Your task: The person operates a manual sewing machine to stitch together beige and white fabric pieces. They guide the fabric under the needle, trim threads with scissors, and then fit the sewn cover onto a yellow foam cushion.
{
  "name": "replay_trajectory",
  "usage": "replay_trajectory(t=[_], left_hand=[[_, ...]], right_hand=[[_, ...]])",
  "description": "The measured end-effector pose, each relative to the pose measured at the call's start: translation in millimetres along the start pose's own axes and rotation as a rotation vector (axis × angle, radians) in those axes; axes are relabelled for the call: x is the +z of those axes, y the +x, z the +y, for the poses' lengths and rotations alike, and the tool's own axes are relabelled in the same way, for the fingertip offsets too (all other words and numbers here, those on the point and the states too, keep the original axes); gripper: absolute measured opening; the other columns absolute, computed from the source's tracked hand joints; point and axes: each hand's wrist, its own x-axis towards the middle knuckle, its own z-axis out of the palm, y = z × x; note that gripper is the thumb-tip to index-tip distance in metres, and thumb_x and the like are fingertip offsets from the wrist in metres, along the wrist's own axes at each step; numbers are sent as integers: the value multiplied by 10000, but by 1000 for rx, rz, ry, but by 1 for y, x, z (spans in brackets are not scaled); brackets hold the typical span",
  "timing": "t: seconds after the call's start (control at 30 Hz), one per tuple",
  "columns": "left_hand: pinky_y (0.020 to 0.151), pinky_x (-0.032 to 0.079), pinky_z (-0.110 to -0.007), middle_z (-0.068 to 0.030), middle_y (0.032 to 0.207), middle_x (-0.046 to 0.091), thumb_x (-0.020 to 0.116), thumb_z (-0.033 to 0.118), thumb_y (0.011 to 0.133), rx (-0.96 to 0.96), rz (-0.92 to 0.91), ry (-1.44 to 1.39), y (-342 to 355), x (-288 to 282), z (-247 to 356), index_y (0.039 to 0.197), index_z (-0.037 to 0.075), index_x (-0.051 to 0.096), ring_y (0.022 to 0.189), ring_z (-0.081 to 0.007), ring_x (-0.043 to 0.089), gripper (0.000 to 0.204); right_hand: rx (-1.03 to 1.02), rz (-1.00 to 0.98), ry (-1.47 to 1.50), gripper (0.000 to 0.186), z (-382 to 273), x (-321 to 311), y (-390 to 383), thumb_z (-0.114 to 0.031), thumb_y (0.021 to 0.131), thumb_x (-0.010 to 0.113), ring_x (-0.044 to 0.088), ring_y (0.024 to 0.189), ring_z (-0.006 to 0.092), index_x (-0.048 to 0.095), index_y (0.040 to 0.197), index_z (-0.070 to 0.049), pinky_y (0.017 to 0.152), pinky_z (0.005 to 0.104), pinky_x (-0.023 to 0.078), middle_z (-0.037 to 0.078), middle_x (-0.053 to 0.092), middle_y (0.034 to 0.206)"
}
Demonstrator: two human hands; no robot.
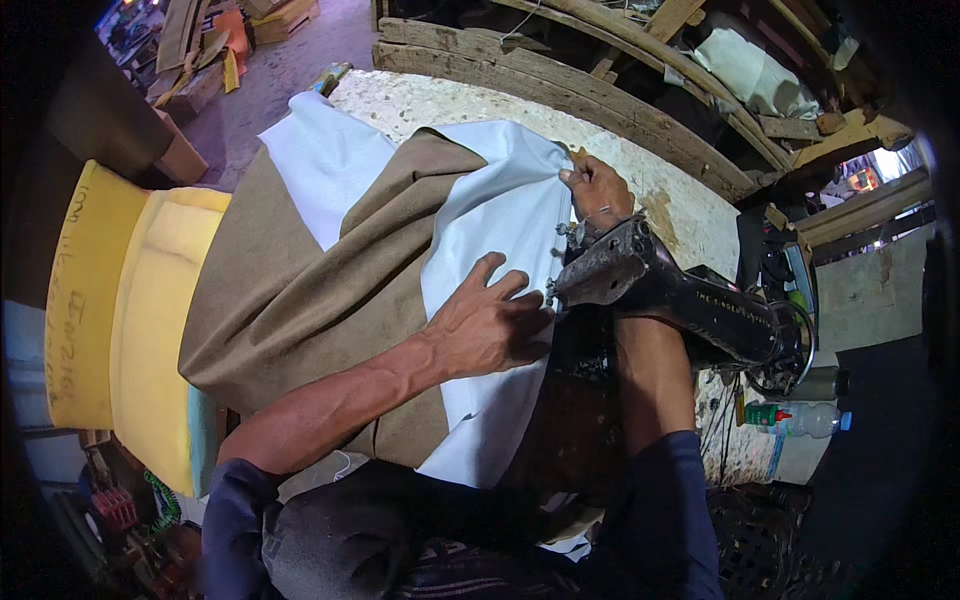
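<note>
A brown fabric piece (300, 290) with white fabric (470, 200) along its right side lies draped across a worn light tabletop. My left hand (497, 318) rests spread on the white fabric, fingers slightly bent, left of the needle area of a black sewing machine (690, 310). My right hand (595, 195) reaches round beyond the machine's head and pinches the upper right edge of the white fabric. My right forearm passes beneath the machine's arm and is partly hidden by it.
Yellow foam cushions (150, 320) stand at the left. Rough wooden boards (560, 90) run behind the table (680, 210). A plastic bottle (812, 421) lies at the lower right. Wood scraps (190, 50) sit on the floor at the back left.
</note>
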Motion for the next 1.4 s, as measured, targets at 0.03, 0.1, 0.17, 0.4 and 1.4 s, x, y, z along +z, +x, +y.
replay_trajectory(t=[0.03, 0.1, 0.17, 0.4, 1.4], left_hand=[[1133, 404, -567, -27, 1188, 742, 807, 435, 897, 4, -3, 8, 1, 1, -1, 1167, 154, 824, 1171, -251, 604, 390], [1127, 412, -559, -25, 1196, 725, 816, 424, 892, 19, -11, 31, 4, 1, -4, 1158, 159, 820, 1153, -248, 608, 375], [1101, 441, -541, -39, 1175, 696, 837, 347, 880, 33, 83, 4, 7, -4, -6, 1139, 155, 814, 1110, -257, 624, 323], [858, 534, -494, -182, 963, 682, 810, 329, 933, -610, 298, 45, -32, -64, 10, 1113, 0, 741, 909, -371, 676, 382], [819, 516, -402, -102, 918, 612, 604, 286, 1145, -959, 356, -473, -36, -84, -50, 1132, -13, 579, 849, -208, 567, 301]], right_hand=[[5, 12, 6, 412, 3, 2, 3, -470, 960, 761, 747, 1175, 330, 791, 1252, -182, 1049, 520, 472, 102, 809, 1196], [-5, 39, 26, 409, 8, 5, 6, -468, 964, 754, 747, 1167, 345, 787, 1250, -179, 1030, 509, 495, 104, 806, 1193], [19, 5, 88, 404, 11, 1, 0, -432, 975, 744, 746, 1133, 380, 778, 1248, -136, 987, 499, 538, 154, 798, 1168], [153, -262, 184, 451, 17, -80, -217, -432, 1012, 688, 787, 1019, 365, 785, 1191, -30, 898, 469, 593, 225, 802, 1078], [475, -389, 1165, 495, -31, -13, -512, -419, 1128, 579, 738, 1052, 246, 676, 1361, 7, 946, 410, 563, 184, 769, 1104]])
